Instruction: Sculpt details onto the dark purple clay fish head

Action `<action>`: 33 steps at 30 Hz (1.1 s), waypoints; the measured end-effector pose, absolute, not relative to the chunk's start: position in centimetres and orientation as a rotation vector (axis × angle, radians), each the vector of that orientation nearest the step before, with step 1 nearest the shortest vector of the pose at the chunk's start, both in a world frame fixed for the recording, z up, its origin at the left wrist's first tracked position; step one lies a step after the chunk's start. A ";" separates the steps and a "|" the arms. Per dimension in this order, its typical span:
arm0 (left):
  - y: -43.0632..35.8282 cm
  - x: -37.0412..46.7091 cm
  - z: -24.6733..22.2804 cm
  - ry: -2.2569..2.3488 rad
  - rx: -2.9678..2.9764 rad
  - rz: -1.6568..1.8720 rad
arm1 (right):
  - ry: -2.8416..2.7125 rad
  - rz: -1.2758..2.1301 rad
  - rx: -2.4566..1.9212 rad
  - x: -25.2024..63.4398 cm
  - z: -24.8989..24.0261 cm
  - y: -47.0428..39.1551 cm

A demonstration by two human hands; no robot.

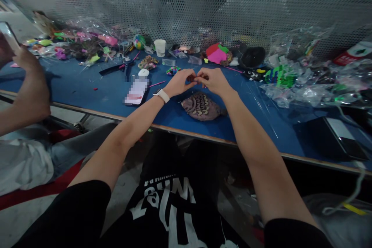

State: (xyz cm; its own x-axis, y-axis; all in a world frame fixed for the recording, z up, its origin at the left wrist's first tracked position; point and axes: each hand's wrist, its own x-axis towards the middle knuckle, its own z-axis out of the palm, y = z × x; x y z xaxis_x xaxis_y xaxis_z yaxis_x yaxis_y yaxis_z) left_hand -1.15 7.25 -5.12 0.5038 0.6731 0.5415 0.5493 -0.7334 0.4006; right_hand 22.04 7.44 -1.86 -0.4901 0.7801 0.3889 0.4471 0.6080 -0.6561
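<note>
My left hand (183, 81) and my right hand (211, 79) meet fingertip to fingertip above the blue table. Both are closed in a pinch, and whatever lies between the fingers is too small or hidden to name. Just below them on the table lies a brown, fish-shaped clay figure (202, 107) with pale curved strips laid over its side. A small multicoloured clay piece (173, 70) sits beyond my left hand. Left of my left wrist rests a phone (137, 90) with its screen lit, and a thin pink stick (157, 84) lies beside it.
A co-worker's arm (29, 81) holds a phone at the left. Along the perforated metal screen (203, 7) stand a white cup (159, 47), a red and pink clay lump (217, 53), a black bowl (252, 57) and plastic bags (305, 89). A dark box-like object (328, 137) sits front right.
</note>
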 end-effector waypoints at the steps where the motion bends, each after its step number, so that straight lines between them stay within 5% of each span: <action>1: 7.3 -1.2 -5.1 1.057 2.552 1.053 | -2.147 0.603 -0.957 22.0 -1.9 7.4; 22: 6.4 -1.2 -3.9 1.145 2.451 1.276 | -1.701 1.300 -0.893 20.9 -2.3 7.4; 33: 6.5 -0.9 -3.6 1.187 2.544 1.140 | -1.680 1.259 -0.948 21.9 -3.0 9.2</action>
State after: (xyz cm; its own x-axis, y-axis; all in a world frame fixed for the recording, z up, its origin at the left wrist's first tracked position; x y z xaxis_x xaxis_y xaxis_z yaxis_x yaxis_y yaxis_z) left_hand -0.93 6.50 -3.58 0.4118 0.6978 0.5861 0.6135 -0.6879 0.3878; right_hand 21.90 9.21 -2.96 -0.3860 0.9073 0.1668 0.0950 0.2189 -0.9711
